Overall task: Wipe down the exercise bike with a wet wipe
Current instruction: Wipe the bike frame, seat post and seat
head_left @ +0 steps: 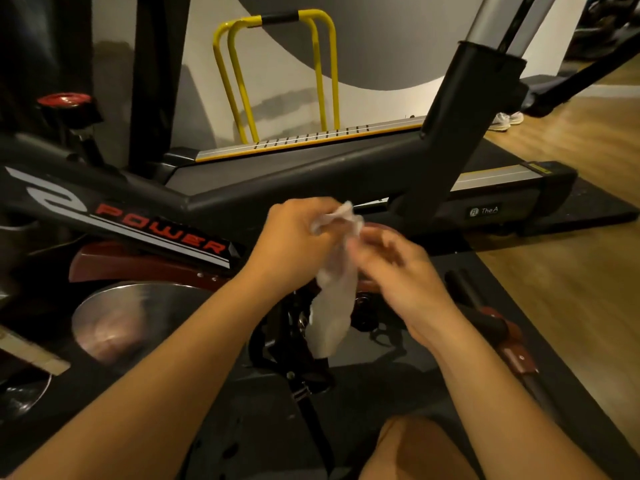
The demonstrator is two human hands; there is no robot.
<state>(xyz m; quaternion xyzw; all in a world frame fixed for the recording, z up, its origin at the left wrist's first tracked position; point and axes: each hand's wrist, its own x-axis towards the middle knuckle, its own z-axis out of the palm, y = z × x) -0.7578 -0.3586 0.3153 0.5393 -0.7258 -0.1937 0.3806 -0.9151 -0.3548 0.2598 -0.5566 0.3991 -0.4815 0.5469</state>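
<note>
The black exercise bike (263,188) fills the view, its frame tube marked POWER in red running from the left to the seat post at upper right. Its silver flywheel (138,317) sits lower left, with the pedal and crank (304,372) below my hands. A white wet wipe (334,299) hangs crumpled in front of the frame. My left hand (294,244) grips its upper end. My right hand (398,271) pinches the wipe just to the right; its fingers are blurred.
A treadmill deck (311,142) with yellow trim lies behind the bike. Yellow rails (277,74) lean on the wall. A red resistance knob (64,100) stands at upper left. Wooden floor (571,254) and white shoes (505,121) are to the right. My knee (415,452) is at the bottom.
</note>
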